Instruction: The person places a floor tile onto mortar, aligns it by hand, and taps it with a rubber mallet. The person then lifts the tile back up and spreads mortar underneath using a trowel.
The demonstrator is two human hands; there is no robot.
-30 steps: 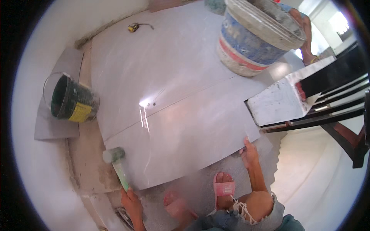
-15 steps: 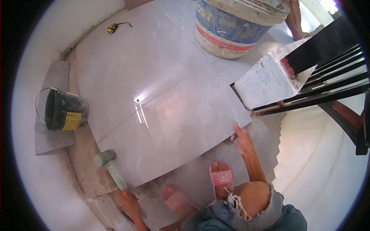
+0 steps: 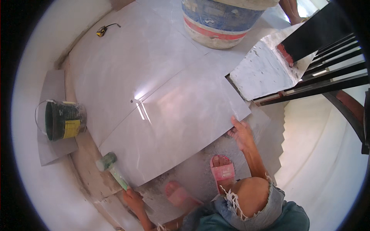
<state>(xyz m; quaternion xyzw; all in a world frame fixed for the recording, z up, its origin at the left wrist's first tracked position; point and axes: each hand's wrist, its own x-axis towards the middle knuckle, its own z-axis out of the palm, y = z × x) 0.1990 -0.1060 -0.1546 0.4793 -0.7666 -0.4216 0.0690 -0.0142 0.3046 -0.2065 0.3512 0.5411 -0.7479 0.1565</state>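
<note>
My left hand (image 3: 133, 200) is closed round the pale green handle of a mallet (image 3: 106, 161). The mallet's head, dark green with a whitish end, is by the left edge of a large glossy grey floor tile (image 3: 181, 127). At the tile's front right corner, my right hand (image 3: 241, 134) grips the edge, one digit on top and the other fingers at or under the rim. A thin joint line parts this tile from another grey tile (image 3: 111, 69) behind it.
A green pail (image 3: 63, 120) stands at the left by a grey tile strip (image 3: 54, 86). Farther back are a tape measure (image 3: 101, 31) and a big blue-and-white bucket (image 3: 219, 23). A white post base (image 3: 266, 69) and black railing (image 3: 331, 82) border the right; steps descend there. Another person's legs (image 3: 291, 11) show beyond.
The whole view has shifted a little. Both hands keep their places against the tile, the left with the mallet and the right at the front corner.
</note>
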